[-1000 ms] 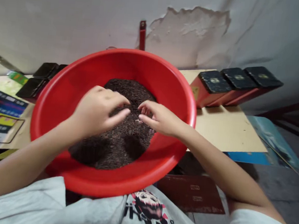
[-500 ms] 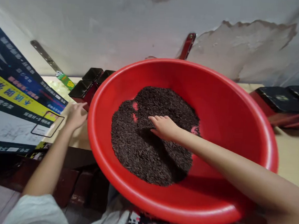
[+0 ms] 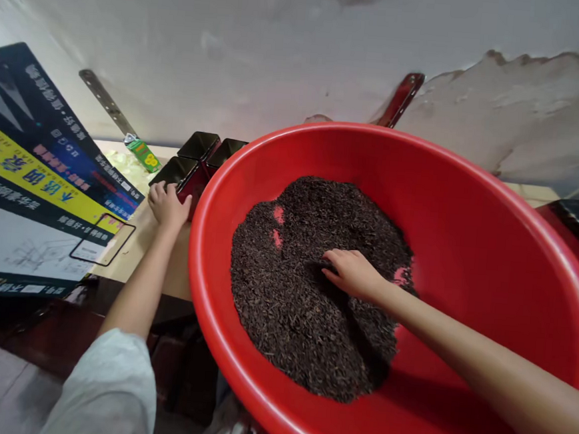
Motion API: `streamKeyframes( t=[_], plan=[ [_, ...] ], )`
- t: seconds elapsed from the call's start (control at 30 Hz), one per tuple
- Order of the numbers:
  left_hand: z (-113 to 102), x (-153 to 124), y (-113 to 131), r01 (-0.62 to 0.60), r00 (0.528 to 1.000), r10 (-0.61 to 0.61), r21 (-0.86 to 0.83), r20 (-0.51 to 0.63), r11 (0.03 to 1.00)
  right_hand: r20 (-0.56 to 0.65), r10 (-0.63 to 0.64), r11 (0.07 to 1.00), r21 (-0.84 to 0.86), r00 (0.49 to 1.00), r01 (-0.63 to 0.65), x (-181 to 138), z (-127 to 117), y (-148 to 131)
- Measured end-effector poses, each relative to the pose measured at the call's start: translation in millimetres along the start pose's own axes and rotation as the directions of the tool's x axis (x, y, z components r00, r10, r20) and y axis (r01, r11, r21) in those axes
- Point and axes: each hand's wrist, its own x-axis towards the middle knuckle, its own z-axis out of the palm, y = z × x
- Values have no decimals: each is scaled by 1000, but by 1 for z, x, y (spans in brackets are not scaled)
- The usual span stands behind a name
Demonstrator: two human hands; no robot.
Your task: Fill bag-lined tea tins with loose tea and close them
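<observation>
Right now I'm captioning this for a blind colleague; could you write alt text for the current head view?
A person's right hand is at the dark, loose flakes in a large red basin. The left hand is at a dark container on a pale tabletop, left of the basin.

The right hand (image 3: 355, 274) was low over dark loose leaves (image 3: 307, 305) in a red basin (image 3: 480, 279); left of it, the left hand's (image 3: 169, 213) fingers met a dark box (image 3: 173, 170); a green carton (image 3: 142, 154) lay beyond.
</observation>
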Motion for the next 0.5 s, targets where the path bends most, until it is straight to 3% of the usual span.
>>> streamKeyframes(
  t=[0.33, 0.5],
  plan=[
    [-14, -7, -13, -88, 992, 83, 42, 98, 995, 11, 22, 989, -143, 1000, -20, -9, -31, 5],
    [-38, -12, -41, 27, 999, -26, 70, -23, 997, 37, 117, 987, -112, 992, -113, -32, -65, 22]
  ],
)
